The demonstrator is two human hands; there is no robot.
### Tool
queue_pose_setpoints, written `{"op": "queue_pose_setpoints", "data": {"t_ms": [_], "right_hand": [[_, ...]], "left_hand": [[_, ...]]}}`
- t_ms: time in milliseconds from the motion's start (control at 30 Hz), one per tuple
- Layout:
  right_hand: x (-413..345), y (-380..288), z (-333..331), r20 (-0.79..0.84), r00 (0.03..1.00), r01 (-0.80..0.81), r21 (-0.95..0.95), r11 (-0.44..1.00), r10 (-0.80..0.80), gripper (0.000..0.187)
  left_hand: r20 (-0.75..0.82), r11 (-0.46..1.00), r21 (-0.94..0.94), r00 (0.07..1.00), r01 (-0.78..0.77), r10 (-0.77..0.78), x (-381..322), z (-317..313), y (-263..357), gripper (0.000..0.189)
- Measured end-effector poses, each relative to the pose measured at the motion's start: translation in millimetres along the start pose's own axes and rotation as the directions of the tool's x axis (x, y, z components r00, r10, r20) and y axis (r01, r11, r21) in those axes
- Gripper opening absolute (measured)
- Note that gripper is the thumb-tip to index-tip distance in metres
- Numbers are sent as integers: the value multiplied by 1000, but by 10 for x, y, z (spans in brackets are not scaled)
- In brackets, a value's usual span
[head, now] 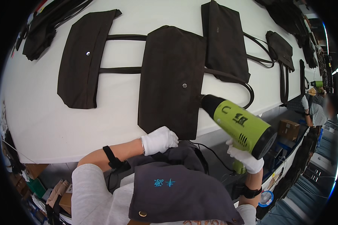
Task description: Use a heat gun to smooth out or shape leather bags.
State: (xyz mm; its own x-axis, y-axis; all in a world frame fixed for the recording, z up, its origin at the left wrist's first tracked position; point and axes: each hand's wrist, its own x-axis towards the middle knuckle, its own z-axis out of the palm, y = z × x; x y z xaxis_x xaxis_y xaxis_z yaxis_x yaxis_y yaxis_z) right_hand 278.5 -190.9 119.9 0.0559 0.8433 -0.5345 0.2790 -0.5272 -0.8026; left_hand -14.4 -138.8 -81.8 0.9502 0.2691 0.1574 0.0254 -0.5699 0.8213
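My right hand (pixel 246 159), in a white glove, grips the handle of a green and black heat gun (pixel 239 123). Its nozzle points at the right edge of a dark fabric tote bag (pixel 171 73) with a metal snap. My left hand (pixel 160 140), also gloved in white, has its fingers curled at the bag's near edge; whether they pinch the fabric I cannot tell. A second dark bag (pixel 81 62) with a snap lies to the left, its straps running towards the middle bag. Another dark bag (pixel 225 42) with looped straps lies behind on the right.
The bags lie on a white table (pixel 73 135). A smaller dark bag (pixel 281 49) lies further right, and dark fabric items (pixel 40 42) are at the far left. A co-worker (pixel 317 108) stands at the right near another green heat gun (pixel 317 83). A black cord (pixel 214 153) hangs below the table edge.
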Motion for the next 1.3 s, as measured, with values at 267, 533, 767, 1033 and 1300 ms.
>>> {"op": "queue_pose_setpoints", "data": {"t_ms": [267, 533, 767, 1033, 1300], "right_hand": [[-55, -1, -232, 40, 999, -43, 207, 977, 36, 53], [664, -388, -172, -62, 994, -89, -29, 996, 87, 25], [316, -193, -327, 195, 981, -29, 94, 995, 10, 59], [810, -453, 26, -34, 987, 160, -10, 987, -160, 33], [594, -183, -150, 286, 900, 399, -241, 885, -328, 64]], "left_hand": [[21, 999, 30, 999, 31, -32, 16, -14, 29, 21], [34, 999, 26, 999, 40, -41, -2, 10, 2, 17], [74, 930, 357, 989, 93, -128, 196, -448, 91, 19], [-180, 643, 728, 971, 237, -155, 809, -1602, -773, 66], [-901, 667, 23, 304, 745, -309, 437, -2180, -1635, 52]]}}
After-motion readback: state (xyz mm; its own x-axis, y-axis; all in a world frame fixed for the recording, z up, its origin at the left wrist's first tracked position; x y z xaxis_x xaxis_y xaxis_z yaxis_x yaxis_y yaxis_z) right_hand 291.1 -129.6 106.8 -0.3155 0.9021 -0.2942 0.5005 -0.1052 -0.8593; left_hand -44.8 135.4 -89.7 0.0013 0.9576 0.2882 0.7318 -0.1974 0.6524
